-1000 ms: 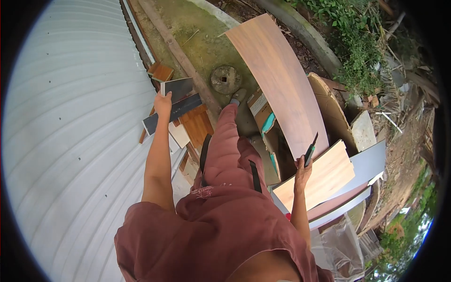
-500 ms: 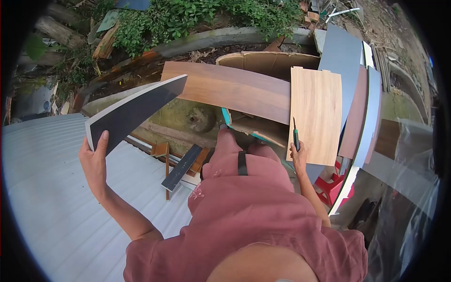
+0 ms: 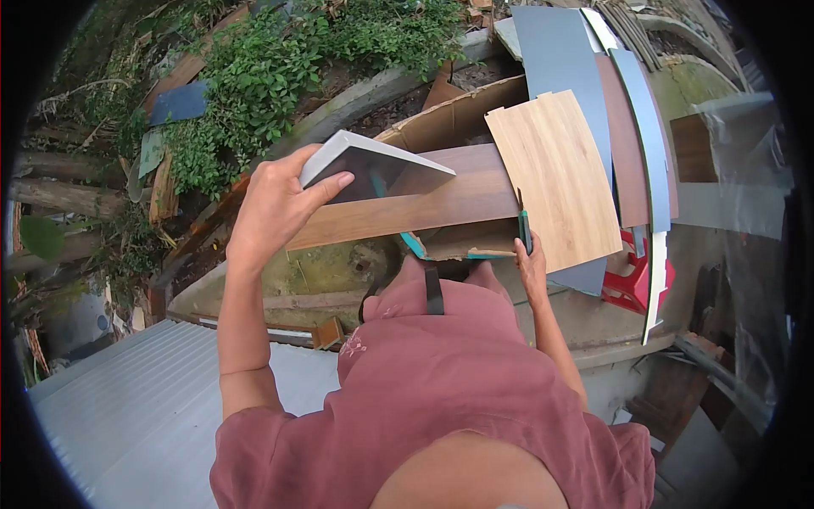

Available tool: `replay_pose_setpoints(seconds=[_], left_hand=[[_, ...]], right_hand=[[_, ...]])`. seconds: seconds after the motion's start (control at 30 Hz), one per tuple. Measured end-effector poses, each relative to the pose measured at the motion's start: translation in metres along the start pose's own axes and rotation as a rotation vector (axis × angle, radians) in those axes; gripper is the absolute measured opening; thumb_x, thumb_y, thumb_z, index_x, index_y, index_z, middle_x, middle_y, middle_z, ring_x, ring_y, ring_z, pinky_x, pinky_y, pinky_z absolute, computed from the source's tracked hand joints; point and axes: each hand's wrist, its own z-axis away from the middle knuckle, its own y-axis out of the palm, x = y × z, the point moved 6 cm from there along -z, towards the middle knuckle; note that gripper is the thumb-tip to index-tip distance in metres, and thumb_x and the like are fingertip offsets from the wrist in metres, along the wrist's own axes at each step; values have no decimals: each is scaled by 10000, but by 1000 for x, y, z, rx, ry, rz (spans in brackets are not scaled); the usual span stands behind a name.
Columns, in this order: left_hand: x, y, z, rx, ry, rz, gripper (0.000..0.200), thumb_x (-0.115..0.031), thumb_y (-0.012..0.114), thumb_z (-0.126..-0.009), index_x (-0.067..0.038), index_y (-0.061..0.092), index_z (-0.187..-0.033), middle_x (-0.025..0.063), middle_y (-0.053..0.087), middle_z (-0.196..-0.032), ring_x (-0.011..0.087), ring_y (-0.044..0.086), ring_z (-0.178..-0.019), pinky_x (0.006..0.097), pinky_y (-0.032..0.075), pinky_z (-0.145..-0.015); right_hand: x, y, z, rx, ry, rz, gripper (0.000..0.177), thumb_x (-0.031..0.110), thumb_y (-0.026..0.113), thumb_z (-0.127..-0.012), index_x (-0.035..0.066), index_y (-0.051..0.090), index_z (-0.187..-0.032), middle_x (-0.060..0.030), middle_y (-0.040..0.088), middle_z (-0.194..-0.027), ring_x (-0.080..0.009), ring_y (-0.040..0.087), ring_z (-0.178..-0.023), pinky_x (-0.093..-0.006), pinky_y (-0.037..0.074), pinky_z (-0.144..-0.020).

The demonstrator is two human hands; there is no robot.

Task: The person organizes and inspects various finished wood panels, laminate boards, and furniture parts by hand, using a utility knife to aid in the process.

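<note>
Left hand (image 3: pixel 275 202) pinches dark, grey-edged plank (image 3: pixel 365 165) at one end; right hand (image 3: pixel 531 261) grasps utility knife (image 3: pixel 525 231). Best keep blade off light wood-grain plank (image 3: pixel 564 174).

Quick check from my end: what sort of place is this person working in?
Probably an outdoor yard used as a makeshift work spot: leafy shrubs grow beyond a low curb, ribbed sheeting spreads at lower left, and a light wood-look board overlaps a brown one.

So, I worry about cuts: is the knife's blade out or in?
Out: the dark blade extends beyond the handle in the right hand.
</note>
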Motion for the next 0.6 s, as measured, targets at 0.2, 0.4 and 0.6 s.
replay_pose_setpoints(seconds=[0.2,0.4,0.6], left_hand=[[-25,10,-20,27,224,-82,311,-250,699,-790,-11,641,-981,175,643,-741,298,629,-621,336,481,-594],[-46,30,-15,55,218,-151,296,-212,715,-780,-4,639,-976,156,648,-733,261,635,-600,315,475,-559],[-51,44,-10,-8,96,-159,317,-191,724,-776,8,634,-1007,157,653,-732,194,636,-601,293,474,-563]], right_hand=[[110,45,56,73,-5,-17,506,396,441,-946,156,348,-1382,-67,577,-776,-159,534,-623,-304,441,-616],[269,48,99,348,-459,-91,487,226,529,-913,114,381,-1363,-160,543,-1203,-328,549,-1069,-375,446,-894],[279,39,90,335,-739,-166,570,98,605,-834,137,393,-1362,-128,547,-905,-302,556,-768,-389,475,-673]])
